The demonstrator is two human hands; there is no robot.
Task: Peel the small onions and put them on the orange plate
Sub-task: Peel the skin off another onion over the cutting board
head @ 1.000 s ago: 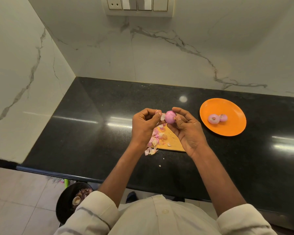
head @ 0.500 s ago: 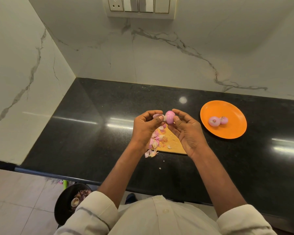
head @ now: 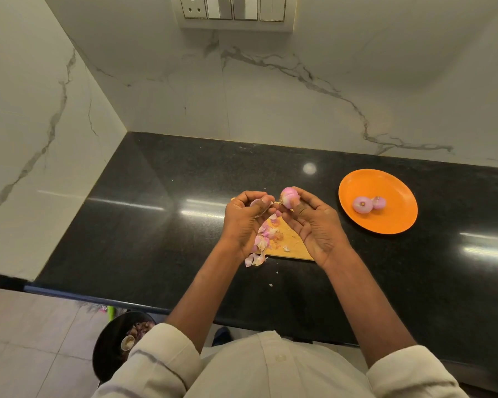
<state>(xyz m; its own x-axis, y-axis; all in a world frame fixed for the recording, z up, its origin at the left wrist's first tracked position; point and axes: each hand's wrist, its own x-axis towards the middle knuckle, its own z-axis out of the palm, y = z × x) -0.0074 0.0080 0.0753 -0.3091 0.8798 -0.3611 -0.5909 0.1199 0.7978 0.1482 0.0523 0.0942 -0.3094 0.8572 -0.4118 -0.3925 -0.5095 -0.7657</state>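
Both raised over board: right hand (head: 311,222) pinches onion (head: 289,197); left hand (head: 246,218) pinches peel (head: 256,203).

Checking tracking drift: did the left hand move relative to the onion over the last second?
Yes. The left hand has drawn leftward away from the onion, pinching a strip of peel, judged against the cutting board. The right hand holds the onion.
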